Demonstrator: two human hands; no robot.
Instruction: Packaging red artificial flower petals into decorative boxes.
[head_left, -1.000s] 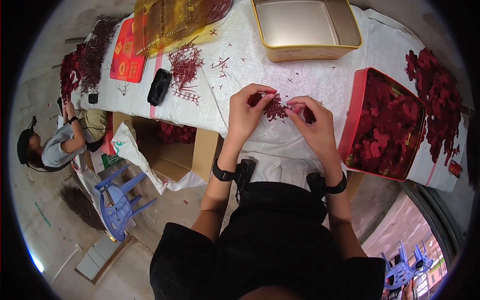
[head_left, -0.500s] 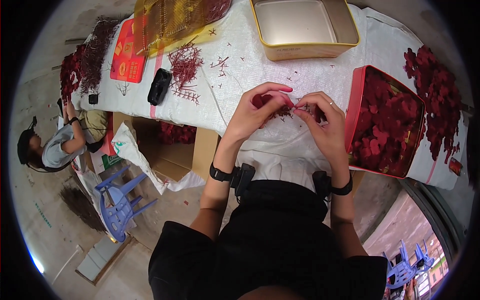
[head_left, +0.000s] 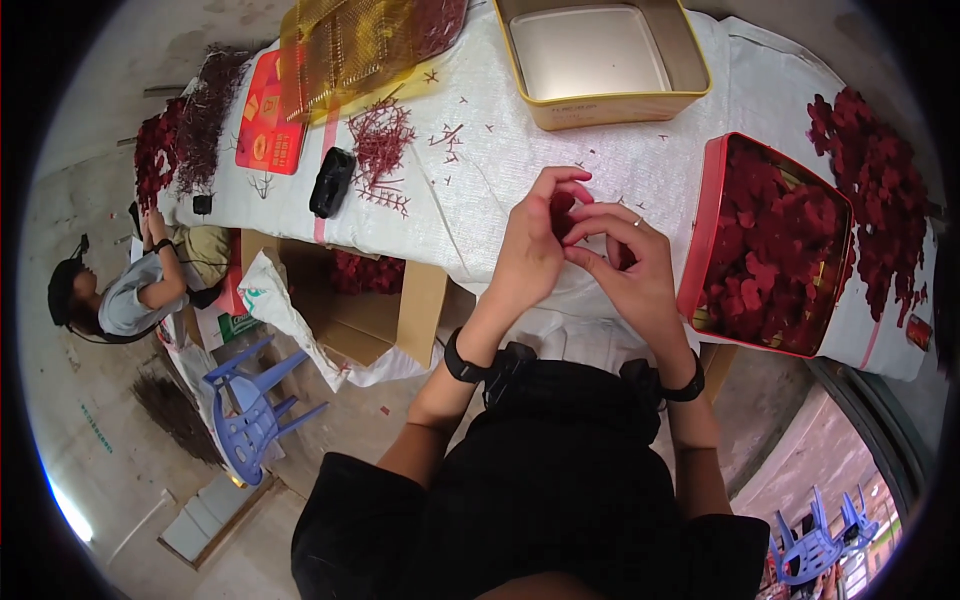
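Note:
In front of my body, above the white woven cloth [head_left: 470,220], my two hands are close together with fingertips almost meeting. My left hand [head_left: 535,245] is curled around a dark red petal-like piece [head_left: 562,208]. Curved in toward it, my right hand [head_left: 640,265] holds another dark red piece [head_left: 626,257] under its bent fingers. Whether the fingers pinch anything smaller between them is hidden. A red-rimmed tin [head_left: 712,215], heaped with dark red petal-like pieces [head_left: 770,240], stands right of my right hand. Small red branching stems [head_left: 380,145] lie in a pile to the left.
An open yellow-rimmed tin [head_left: 600,108] stands at the back. More red pieces [head_left: 870,190] spread at far right. Left lie a black case [head_left: 332,182], a red lid-like panel [head_left: 270,120] and yellow mesh [head_left: 350,50]. Below are a cardboard box [head_left: 425,310], a blue stool [head_left: 250,420] and another person [head_left: 135,290].
My left hand has turned and come closer to my right, its fingers curling more upright around the red piece. The small stems seen between the hands no longer show there. The view has shifted slightly.

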